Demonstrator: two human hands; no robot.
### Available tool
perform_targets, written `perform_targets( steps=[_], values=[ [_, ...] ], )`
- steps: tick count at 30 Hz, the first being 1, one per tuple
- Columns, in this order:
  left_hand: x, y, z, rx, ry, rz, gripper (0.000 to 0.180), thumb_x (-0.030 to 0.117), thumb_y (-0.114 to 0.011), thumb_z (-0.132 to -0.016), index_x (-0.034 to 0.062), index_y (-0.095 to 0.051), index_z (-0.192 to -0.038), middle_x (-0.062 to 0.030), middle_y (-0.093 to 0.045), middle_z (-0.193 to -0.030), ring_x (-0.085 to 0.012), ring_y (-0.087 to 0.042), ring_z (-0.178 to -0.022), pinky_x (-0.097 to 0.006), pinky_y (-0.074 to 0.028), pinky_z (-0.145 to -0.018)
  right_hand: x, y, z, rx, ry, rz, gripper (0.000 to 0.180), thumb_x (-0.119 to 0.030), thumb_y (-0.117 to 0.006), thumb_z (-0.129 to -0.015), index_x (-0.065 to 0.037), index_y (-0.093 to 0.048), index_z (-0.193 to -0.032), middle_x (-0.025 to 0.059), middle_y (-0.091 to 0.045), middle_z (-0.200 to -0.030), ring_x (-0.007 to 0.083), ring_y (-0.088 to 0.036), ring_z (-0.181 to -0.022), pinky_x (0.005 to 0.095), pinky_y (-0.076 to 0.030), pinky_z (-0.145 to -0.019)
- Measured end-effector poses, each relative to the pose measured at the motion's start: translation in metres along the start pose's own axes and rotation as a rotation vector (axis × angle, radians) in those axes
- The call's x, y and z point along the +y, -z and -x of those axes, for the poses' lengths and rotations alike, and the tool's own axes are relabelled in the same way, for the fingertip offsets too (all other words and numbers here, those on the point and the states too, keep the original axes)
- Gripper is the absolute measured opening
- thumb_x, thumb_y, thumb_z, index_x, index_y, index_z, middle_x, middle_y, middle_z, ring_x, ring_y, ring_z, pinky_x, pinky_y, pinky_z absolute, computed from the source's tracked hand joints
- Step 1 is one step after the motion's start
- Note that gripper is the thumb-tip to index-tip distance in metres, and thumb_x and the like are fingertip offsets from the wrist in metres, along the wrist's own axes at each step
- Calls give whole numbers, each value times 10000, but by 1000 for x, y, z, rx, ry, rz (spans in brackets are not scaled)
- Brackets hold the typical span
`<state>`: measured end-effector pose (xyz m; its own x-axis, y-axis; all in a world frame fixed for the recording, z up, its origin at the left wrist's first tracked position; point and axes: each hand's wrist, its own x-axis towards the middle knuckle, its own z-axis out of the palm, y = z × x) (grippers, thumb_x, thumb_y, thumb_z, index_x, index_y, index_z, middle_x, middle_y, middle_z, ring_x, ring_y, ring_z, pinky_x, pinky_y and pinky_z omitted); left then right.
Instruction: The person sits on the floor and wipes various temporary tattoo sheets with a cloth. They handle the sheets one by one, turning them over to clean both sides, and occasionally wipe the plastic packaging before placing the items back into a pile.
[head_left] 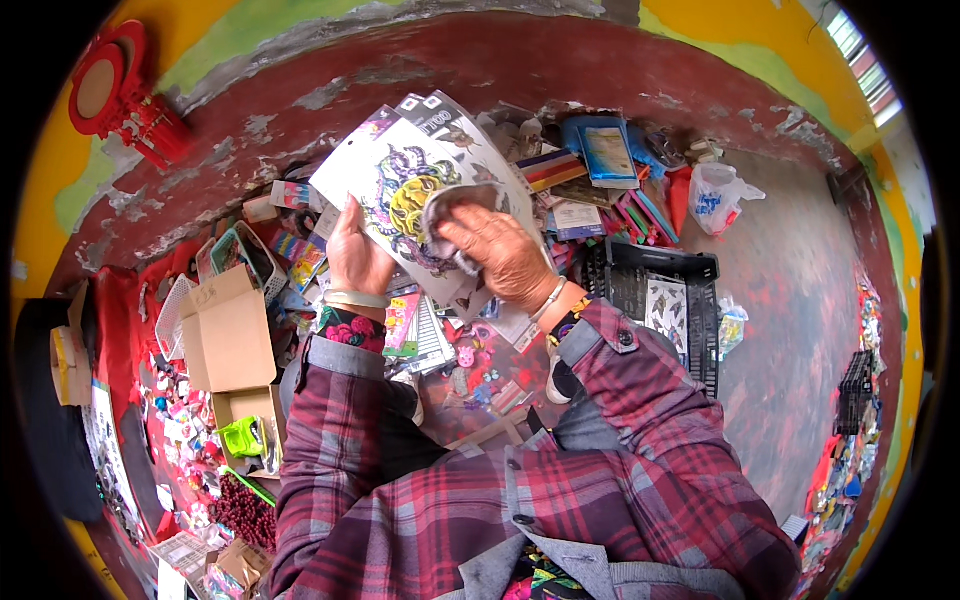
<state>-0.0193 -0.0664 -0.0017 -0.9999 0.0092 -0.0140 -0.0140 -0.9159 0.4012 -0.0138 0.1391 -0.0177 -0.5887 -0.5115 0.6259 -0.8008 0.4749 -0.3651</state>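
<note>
A fanned stack of temporary tattoo sheets point(345, 175) is held up in front of me, the top one printed with a yellow and purple design. My left hand point(358, 258) grips the stack's left lower edge. A crumpled greyish cloth point(447, 218) is bunched under the fingers of my right hand point(508, 252), pressed against the top sheet and covering part of its print. To the right on the floor stands a black plastic crate point(712, 345), with another printed sheet point(666, 312) lying in it.
At my left an open cardboard box point(228, 330) stands beside a white basket point(172, 318), with a bright green item point(241, 437) at the box. Books and packets point(606, 155) are heaped against the far wall. A white plastic bag point(718, 198) sits right of them. Small toys point(478, 370) lie between my feet.
</note>
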Motion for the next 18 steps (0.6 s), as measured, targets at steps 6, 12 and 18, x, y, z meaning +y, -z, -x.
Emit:
perform_targets(
  steps=[6,12,18],
  values=[
    [20,0,-1,15,-111,-30,357,205,-402,-978,-18,-448,-1254,-141,-520,-1259,-266,-500,-1150,-424,-372,-1012,32,20,5,145,-317,17,293,-2,-528,-765,-90,-643,-1020,138,-600,-1130,304,-603,-974,328,-497,-817],
    [21,2,-2,41,-150,-99,338,189,-434,-965,-19,-467,-1229,-135,-551,-1216,-262,-533,-1104,-421,-399,-984,62,64,2,284,-854,-820,398,100,-391,-688,29,-638,-992,86,-646,-958,167,-615,-889,279,-484,-813],
    [18,8,-7,93,-195,-116,322,143,-479,-942,-14,-479,-1223,-133,-565,-1198,-257,-545,-1086,-416,-406,-980,44,79,-3,164,-926,-1301,299,-70,-509,-739,38,-630,-990,36,-610,-767,97,-573,-685,230,-469,-639]
  ],
)
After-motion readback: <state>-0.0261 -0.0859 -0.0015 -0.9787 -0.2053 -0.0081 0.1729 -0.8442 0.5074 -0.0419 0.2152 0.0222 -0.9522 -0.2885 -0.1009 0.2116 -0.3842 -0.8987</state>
